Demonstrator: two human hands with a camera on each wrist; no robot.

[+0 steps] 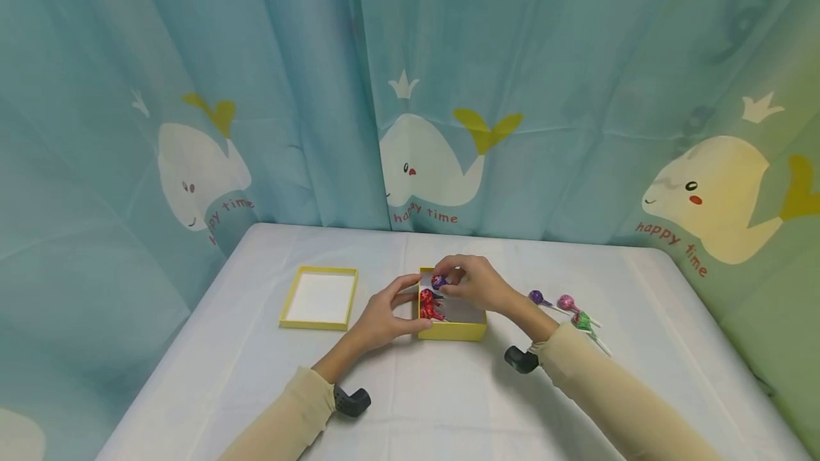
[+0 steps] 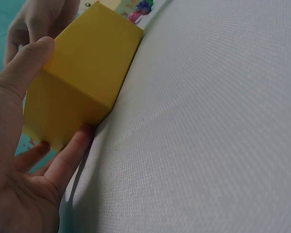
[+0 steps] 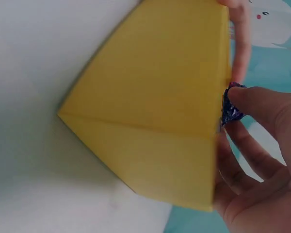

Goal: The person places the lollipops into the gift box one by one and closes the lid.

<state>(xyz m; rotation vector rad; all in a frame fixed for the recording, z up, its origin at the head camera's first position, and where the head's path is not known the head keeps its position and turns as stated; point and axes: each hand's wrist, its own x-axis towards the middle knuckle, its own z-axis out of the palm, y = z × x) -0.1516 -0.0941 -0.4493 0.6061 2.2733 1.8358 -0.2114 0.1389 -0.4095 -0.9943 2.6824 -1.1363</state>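
Your right hand (image 1: 477, 282) has thumb and fingertips together on a purple-wrapped lollipop (image 1: 438, 282), holding it at the far left part of the open yellow box (image 1: 452, 333). The relation to watch is between that candy and the red lollipops (image 1: 427, 297) lying inside along the left wall: the purple head is just beyond them from where you sit, near the far left corner. Its round end points left, away from your palm; your fingers cover the stick, so you cannot tell its exact line from here. The red heads likewise sit at the left, with their sticks running rightward across the floor of the box. Your left hand (image 1: 383, 316) is clamped on the box's left end, thumb at the near corner and fingers along the side wall, so it is close to the candies but occupied. On the worktop (image 1: 416, 390), right of the box, a second purple lollipop (image 1: 535, 297), a pink one (image 1: 566, 302) and a green one (image 1: 581, 321) lie with their sticks angled rightward and toward you, clearly nearer your right hand than your left.
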